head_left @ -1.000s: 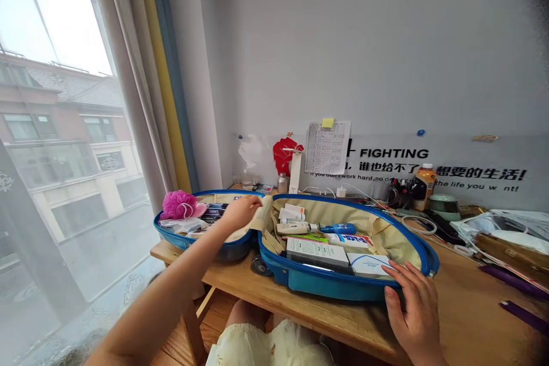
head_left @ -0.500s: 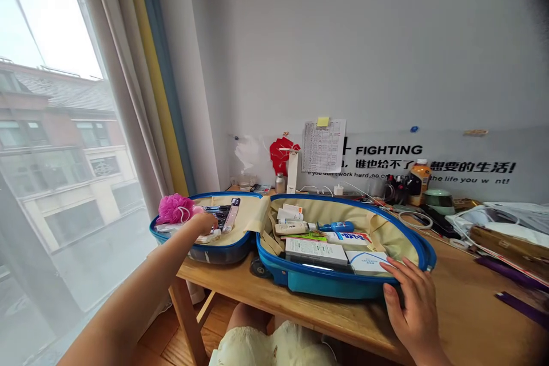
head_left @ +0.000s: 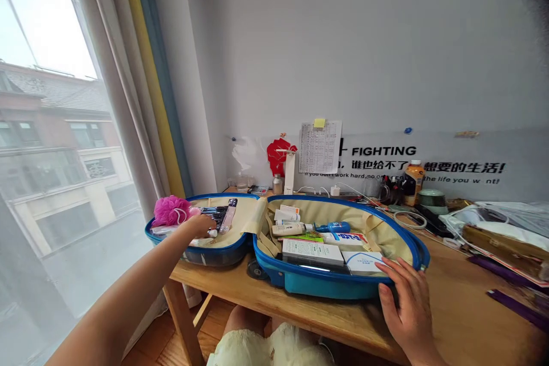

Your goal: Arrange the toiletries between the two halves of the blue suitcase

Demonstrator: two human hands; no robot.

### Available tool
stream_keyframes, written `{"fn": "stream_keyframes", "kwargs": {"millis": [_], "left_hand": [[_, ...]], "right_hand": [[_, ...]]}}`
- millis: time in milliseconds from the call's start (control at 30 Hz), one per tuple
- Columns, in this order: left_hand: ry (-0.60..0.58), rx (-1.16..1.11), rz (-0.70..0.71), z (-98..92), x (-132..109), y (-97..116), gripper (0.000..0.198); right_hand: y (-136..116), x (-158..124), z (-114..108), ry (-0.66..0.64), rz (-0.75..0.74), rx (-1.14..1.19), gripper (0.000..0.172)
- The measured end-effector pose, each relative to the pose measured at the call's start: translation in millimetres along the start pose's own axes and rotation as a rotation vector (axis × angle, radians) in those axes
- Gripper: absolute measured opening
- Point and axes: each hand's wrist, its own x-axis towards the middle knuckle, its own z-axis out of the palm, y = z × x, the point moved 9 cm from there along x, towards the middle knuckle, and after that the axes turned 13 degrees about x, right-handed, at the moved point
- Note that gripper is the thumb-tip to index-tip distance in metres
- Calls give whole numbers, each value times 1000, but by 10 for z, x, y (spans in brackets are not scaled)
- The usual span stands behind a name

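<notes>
Blue hard-shell suitcase [head_left: 309, 285] lies open on the wooden tabletop [head_left: 454, 309], its two halves side by side and lined in beige fabric. At the far left of the frame, a tall window [head_left: 55, 126] shows a brick-and-cream building through a sheer curtain, with striped curtains [head_left: 148, 86] hanging beside it. In the left half of the case, a pink mesh bath pouf [head_left: 171, 211] sits against the rim just above a clear plastic bag [head_left: 165, 230], and a cluster of dark packaged items [head_left: 213, 216] lies beside them. The left hand [head_left: 199, 227] reaches over this half, fingers pointing down near a small white tube [head_left: 210, 234]; whether it is gripping anything cannot be told from this view. At the centre, beige fabric straps [head_left: 268, 243] lie between the halves, and a small black wheel [head_left: 258, 270] shows at the lower left corner of the right half. That half holds white tubes [head_left: 285, 223], a blue bottle [head_left: 334, 227], a flat white carton [head_left: 312, 251] and a blue-printed box [head_left: 362, 263]. The right hand [head_left: 405, 303] rests on the front rim, relaxed and open, its fingers spread and gripping nothing. Further right on the tabletop stand an orange-labelled bottle [head_left: 413, 183] and a green lidded bowl [head_left: 432, 198], with purple strips [head_left: 518, 310] at the lower right.
</notes>
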Motion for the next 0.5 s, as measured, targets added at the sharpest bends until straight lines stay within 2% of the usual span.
{"fn": "stream_keyframes", "kwargs": {"millis": [133,267,333,400,500], "left_hand": [[32,-1,-53,-207,-46,-48,26],[151,-39,-70,-678,-55,78,34],[231,-63,-39,-960,-41,277,37],[305,-89,15,-1220,-12,563,39],[364,-119,113,-1483,78,1069,42]], "right_hand": [[-20,11,-10,24,0,18,31],[-7,-3,4,35,3,16,32],[2,-7,10,33,6,18,32],[3,-4,1,44,5,27,31],[-6,1,-6,50,-6,33,30]]}}
